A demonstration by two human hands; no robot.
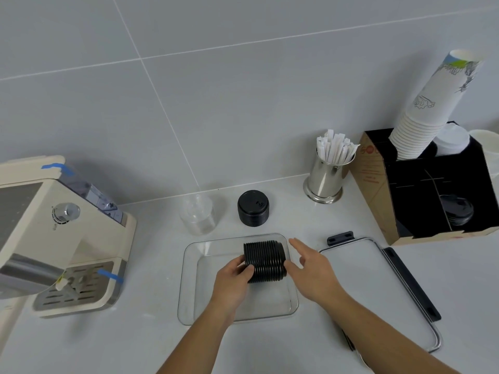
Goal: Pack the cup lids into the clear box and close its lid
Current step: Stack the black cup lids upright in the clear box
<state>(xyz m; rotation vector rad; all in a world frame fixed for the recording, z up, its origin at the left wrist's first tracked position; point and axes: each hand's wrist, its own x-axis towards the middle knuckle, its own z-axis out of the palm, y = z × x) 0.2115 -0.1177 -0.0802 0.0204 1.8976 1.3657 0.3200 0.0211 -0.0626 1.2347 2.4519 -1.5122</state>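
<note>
A stack of black cup lids (266, 260) lies on its side inside the clear box (189, 292), toward its far right corner. My left hand (235, 279) grips the stack's left end. My right hand (310, 268) rests at the stack's right end, thumb touching it, fingers spread over the box's right rim. A second stack of black lids (253, 207) stands upright behind the box. A stack of clear lids (198, 214) stands to its left. The box's lid (361, 279), with black clips, lies flat to the right of the box.
A cream coffee machine (54, 233) fills the left side. A steel cup of wrapped stirrers (328, 171) stands at the back. A cardboard organiser (432, 190) at the right holds stacked paper cups (432, 103), white lids and more black lids. A tiled wall lies behind.
</note>
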